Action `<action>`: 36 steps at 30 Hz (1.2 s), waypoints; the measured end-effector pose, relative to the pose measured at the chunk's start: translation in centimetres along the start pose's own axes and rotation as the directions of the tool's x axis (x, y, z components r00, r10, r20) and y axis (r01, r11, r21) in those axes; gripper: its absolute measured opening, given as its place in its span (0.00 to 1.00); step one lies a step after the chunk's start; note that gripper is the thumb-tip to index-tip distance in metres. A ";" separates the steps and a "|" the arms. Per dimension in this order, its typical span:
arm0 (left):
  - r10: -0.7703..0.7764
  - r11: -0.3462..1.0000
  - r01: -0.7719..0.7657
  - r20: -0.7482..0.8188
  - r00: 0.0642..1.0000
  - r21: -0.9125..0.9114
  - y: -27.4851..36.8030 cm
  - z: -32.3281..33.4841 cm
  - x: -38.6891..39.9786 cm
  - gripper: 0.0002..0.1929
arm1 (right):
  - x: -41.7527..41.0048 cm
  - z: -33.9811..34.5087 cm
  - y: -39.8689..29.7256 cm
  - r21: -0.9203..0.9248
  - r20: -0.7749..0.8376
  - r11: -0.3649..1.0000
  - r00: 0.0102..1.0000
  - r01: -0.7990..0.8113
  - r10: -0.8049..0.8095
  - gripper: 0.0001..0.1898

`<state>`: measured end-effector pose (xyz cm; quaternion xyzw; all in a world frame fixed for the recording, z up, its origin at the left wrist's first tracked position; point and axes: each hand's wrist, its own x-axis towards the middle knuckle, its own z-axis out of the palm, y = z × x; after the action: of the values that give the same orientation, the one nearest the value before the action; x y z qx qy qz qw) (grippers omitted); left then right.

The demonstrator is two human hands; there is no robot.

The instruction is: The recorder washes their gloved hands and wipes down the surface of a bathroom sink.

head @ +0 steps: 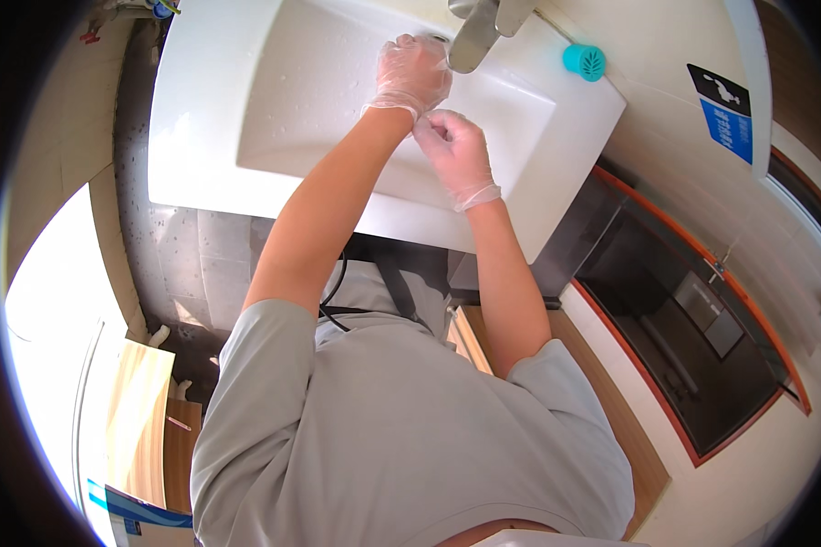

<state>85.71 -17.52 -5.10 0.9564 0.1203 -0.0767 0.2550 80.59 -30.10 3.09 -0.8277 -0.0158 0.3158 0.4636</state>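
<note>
A clear thin plastic glove covers my left hand (414,72), which is held curled over the white washbasin (301,102), close to the metal faucet (475,41). My right hand (458,154), gloved the same way, has its thumb and fingertips pinched at the cuff of the left glove (400,102), at the wrist. The right glove's own cuff (477,197) lies wrinkled around the right wrist. Water drops dot the basin's inner wall. Whether anything is inside my left fingers is hidden; none is seen.
A turquoise round container (583,62) with a leaf pattern stands on the basin's right rim. A blue and black sign (725,113) with writing is on the wall at the right. An orange-framed dark panel (684,314) is at the right, wooden furniture (137,417) at the lower left.
</note>
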 end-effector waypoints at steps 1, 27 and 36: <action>0.000 1.000 0.000 0.001 1.000 0.001 0.1 0.0 0.0 0.08 | 0.0 0.0 0.1 -0.034 -0.010 0.999 0.999 0.032 -0.033 0.10; 0.027 0.598 0.386 0.499 0.866 -0.702 -2.0 -3.6 -1.1 0.33 | 0.0 -0.5 1.7 0.462 -0.103 0.881 0.981 -0.102 0.167 0.16; -0.132 0.772 0.185 0.132 0.982 -0.608 -5.2 -5.5 -4.0 0.23 | 10.0 1.2 2.5 -0.133 0.050 0.984 0.991 -0.120 0.127 0.25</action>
<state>80.98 -11.11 -2.05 0.8027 0.2083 -0.0936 0.5510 87.30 -27.42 -4.40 -0.8459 0.0013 0.3664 0.3875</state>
